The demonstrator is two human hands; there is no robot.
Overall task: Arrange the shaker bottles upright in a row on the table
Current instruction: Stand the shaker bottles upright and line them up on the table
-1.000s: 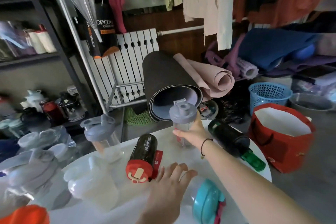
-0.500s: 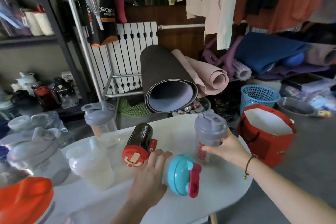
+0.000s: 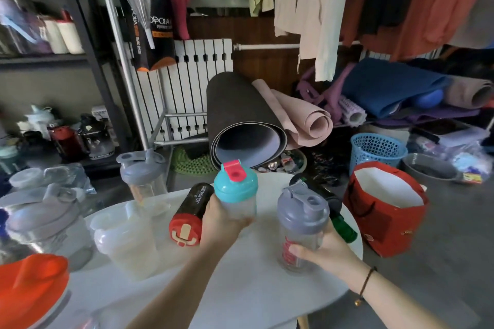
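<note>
My left hand [image 3: 222, 218] grips a clear shaker with a teal lid and pink cap [image 3: 235, 188], held upright above the white table [image 3: 254, 294]. My right hand [image 3: 324, 252] holds a clear shaker with a grey lid [image 3: 302, 218], standing upright near the table's right edge. A black bottle with a red cap [image 3: 191, 212] lies on its side left of my left hand. A dark bottle with a green cap [image 3: 338, 211] lies behind the grey-lidded shaker. A white shaker [image 3: 125, 240] and two grey-lidded shakers [image 3: 141, 176] [image 3: 45, 224] stand upright at the left.
An orange lid [image 3: 29, 283] fills the near left corner. A red paper bag [image 3: 385, 208] stands on the floor right of the table, a blue basket [image 3: 377, 149] behind it. Rolled mats [image 3: 240, 115] lean just past the table's far edge.
My left hand took hold of the teal-lidded shaker, which lay on its side, and lifted it upright. My right hand brought the grey-lidded shaker nearer and to the right.
</note>
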